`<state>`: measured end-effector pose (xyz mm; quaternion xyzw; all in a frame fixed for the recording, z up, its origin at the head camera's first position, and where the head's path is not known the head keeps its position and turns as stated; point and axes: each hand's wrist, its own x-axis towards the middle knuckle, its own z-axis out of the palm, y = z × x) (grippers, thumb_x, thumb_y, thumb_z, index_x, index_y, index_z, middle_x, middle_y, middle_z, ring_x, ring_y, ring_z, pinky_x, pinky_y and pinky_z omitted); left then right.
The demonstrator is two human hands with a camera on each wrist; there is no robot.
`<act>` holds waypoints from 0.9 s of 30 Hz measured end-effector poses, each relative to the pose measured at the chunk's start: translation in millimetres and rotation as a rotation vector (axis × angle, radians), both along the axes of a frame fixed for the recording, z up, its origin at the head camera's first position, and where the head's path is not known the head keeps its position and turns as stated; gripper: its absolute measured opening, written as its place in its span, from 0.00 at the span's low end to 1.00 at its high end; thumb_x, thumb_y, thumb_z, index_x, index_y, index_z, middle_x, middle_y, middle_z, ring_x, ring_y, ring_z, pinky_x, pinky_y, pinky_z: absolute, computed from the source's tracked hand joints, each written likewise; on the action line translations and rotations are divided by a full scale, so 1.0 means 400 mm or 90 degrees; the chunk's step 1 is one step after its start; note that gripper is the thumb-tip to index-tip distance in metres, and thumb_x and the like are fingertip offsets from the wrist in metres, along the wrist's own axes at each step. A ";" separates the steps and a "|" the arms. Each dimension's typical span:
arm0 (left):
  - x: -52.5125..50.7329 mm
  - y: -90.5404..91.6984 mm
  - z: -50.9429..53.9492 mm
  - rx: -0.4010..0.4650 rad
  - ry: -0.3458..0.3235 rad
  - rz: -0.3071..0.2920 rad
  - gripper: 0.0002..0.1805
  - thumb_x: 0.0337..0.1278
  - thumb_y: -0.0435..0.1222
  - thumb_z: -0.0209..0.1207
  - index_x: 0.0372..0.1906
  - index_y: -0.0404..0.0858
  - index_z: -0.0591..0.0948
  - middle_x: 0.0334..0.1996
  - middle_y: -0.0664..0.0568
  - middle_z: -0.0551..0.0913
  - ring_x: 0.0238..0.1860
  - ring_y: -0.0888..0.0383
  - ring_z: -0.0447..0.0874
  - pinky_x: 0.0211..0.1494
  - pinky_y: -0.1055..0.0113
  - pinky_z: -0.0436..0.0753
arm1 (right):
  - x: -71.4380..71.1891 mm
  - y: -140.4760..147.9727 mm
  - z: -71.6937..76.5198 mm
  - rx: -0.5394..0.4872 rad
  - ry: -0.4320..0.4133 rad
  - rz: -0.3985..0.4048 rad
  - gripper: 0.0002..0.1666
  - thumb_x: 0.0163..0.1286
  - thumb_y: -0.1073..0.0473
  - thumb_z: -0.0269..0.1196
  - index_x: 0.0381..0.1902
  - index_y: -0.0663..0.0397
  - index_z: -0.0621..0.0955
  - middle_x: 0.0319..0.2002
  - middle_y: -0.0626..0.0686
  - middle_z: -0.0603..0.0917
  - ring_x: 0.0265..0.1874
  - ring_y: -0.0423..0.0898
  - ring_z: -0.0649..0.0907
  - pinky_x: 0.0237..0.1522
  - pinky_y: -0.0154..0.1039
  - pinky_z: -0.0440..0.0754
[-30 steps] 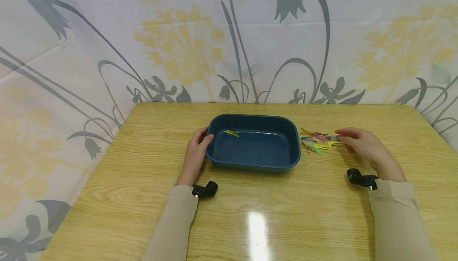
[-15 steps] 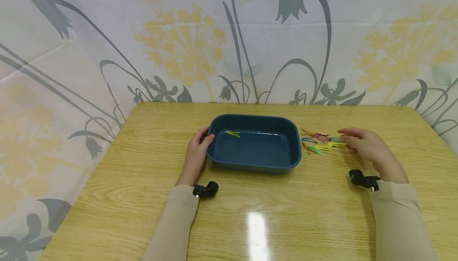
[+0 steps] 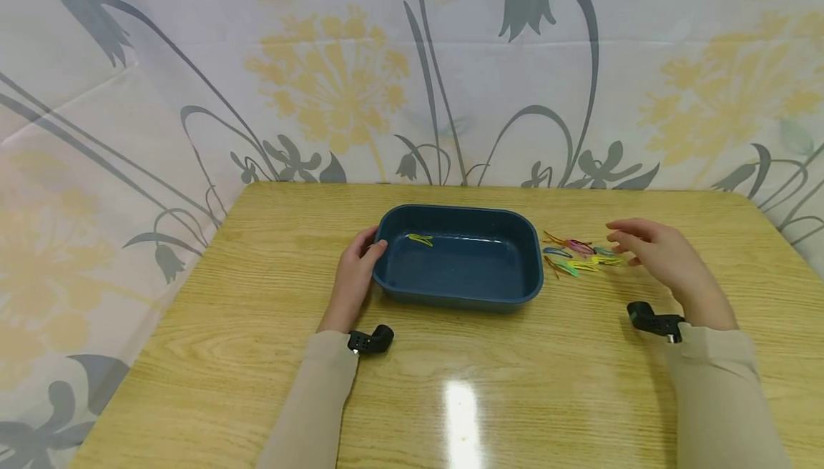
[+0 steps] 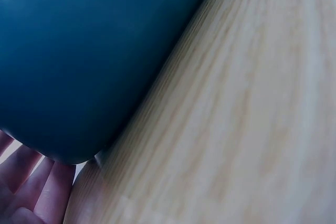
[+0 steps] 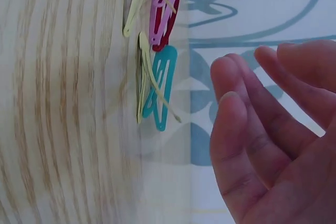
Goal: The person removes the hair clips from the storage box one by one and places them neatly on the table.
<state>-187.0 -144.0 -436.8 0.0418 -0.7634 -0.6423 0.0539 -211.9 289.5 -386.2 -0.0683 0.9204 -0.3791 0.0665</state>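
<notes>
My left hand (image 3: 350, 272) grips the left end of a dark blue rectangular basin (image 3: 463, 265), thumb over its rim and fingers along the outer wall. Inside the basin, near the back left, lies a yellow snap hair clip (image 3: 420, 239). Right of the basin is a loose cluster of colourful hair clips, among them a pink clip (image 3: 579, 247) and a blue clip (image 3: 557, 252). My right hand (image 3: 669, 258) hovers just right of them with fingers loosely bent and nothing visible in its grasp. In the right wrist view, a teal clip (image 5: 167, 72) lies closest to the fingertips, partly under a yellow clip (image 5: 152, 80).
The wood-grain table (image 3: 412, 397) extends in front of and beside the basin. A flower-patterned cloth (image 3: 360, 97) hangs behind its far edge. A small black camera is strapped to each wrist, including the right wrist camera (image 3: 653, 320).
My right hand was down at the right end of the clips and has lifted slightly off them, its fingers spreading. The left hand and basin stay in place.
</notes>
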 end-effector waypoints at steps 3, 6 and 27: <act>0.000 0.001 0.001 -0.001 0.001 0.002 0.20 0.58 0.47 0.52 0.56 0.50 0.72 0.52 0.59 0.73 0.53 0.62 0.68 0.58 0.62 0.65 | 0.001 -0.013 0.006 -0.006 0.013 -0.003 0.30 0.69 0.43 0.42 0.62 0.55 0.66 0.52 0.60 0.73 0.42 0.50 0.77 0.37 0.42 0.77; -0.001 0.001 0.000 -0.003 0.002 0.003 0.20 0.59 0.47 0.52 0.56 0.50 0.72 0.52 0.59 0.73 0.53 0.62 0.68 0.57 0.62 0.65 | 0.002 -0.026 0.010 -0.015 0.029 -0.005 0.29 0.69 0.43 0.42 0.61 0.52 0.67 0.51 0.59 0.75 0.42 0.50 0.77 0.36 0.42 0.77; -0.001 0.002 0.001 -0.015 -0.009 0.010 0.20 0.58 0.48 0.51 0.56 0.51 0.72 0.51 0.59 0.73 0.52 0.61 0.69 0.57 0.61 0.66 | 0.004 -0.087 0.047 -0.041 0.076 0.022 0.24 0.69 0.46 0.45 0.58 0.50 0.70 0.48 0.57 0.77 0.39 0.42 0.78 0.33 0.34 0.77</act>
